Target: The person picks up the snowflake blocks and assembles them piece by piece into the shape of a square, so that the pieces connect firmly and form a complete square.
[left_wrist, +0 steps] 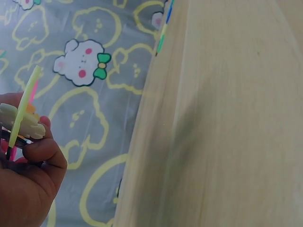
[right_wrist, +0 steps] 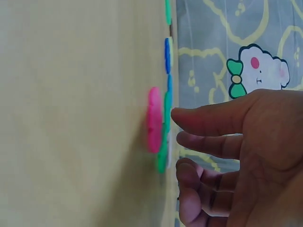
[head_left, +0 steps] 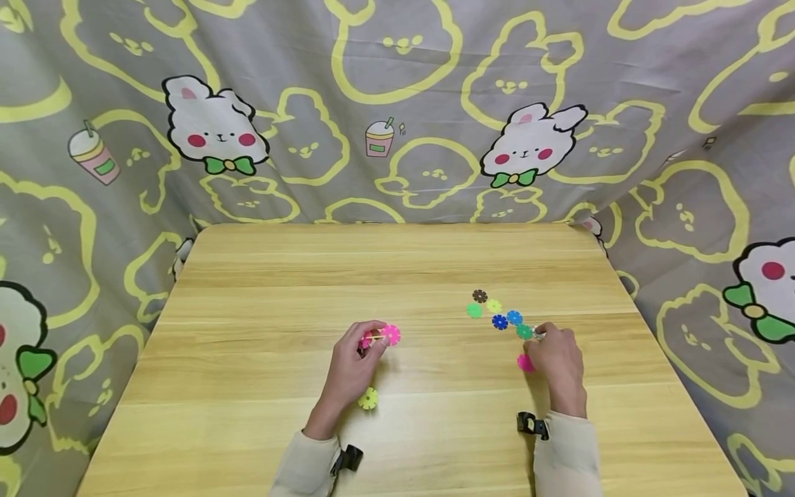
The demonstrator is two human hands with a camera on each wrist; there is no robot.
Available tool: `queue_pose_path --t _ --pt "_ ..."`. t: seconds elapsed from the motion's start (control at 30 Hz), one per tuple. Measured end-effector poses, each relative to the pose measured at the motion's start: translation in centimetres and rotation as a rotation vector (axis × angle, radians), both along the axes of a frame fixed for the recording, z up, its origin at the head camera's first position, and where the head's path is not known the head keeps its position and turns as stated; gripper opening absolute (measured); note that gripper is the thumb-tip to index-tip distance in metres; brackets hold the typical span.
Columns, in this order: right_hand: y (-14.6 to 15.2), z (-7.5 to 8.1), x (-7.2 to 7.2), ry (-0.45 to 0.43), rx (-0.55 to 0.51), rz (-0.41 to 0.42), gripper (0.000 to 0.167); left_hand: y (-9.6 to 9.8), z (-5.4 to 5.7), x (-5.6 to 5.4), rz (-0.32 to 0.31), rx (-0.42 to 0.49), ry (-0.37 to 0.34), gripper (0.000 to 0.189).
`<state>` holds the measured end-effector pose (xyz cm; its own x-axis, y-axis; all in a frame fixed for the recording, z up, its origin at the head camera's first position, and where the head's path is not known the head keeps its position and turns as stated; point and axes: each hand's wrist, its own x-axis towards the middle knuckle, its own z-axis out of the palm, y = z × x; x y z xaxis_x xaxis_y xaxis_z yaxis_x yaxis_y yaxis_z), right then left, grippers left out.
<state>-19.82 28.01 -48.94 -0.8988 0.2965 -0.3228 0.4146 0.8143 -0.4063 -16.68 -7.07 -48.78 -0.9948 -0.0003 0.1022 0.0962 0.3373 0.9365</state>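
My left hand (head_left: 352, 362) pinches a cluster of joined notched plastic discs, raised above the table. A pink disc (head_left: 391, 335) faces up at its right end, and a yellow disc (left_wrist: 22, 113) and a cream one (left_wrist: 33, 128) show in the left wrist view. Fingers hide part of the cluster. My right hand (head_left: 557, 355) hovers at the right group of discs, fingers bent and parted with nothing between them. Its fingertips are close to a white disc (head_left: 538, 333), beside a dark green disc (head_left: 524, 332). A pink disc (right_wrist: 154, 120) lies nearer me, partly covered by that hand.
Farther back lie light blue (head_left: 514, 317), dark blue (head_left: 499, 322), yellow (head_left: 493, 305), light green (head_left: 475, 310) and brown (head_left: 479, 296) discs. Another yellow disc (head_left: 368, 398) is by my left wrist. A patterned curtain (head_left: 428, 103) surrounds the wooden table (head_left: 298, 276).
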Motion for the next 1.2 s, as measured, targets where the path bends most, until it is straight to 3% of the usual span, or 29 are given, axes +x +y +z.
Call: queue_pose_path --t 0.3,0.63,0.83,1.0,1.2 --pt "0.3 -0.8 0.0 0.041 0.006 0.029 0.038 -0.3 -1.6 -0.3 -0.013 0.021 0.053 0.02" --pt "0.7 -0.8 0.1 -0.007 -0.022 -0.035 0.043 -0.3 -1.7 -0.4 -0.025 0.002 0.081 0.019" --pt "0.3 -0.6 0.2 -0.006 -0.059 -0.041 0.028 -0.3 -1.7 -0.3 -0.028 -0.008 0.074 0.02" --pt "-0.8 -0.1 0.0 0.081 -0.075 0.053 0.022 -0.3 -1.7 -0.3 -0.025 0.0 0.071 0.02" --pt "-4.1 0.2 -0.5 0.3 -0.223 0.265 0.015 0.0 -1.4 -0.3 -0.021 0.015 0.059 0.02"
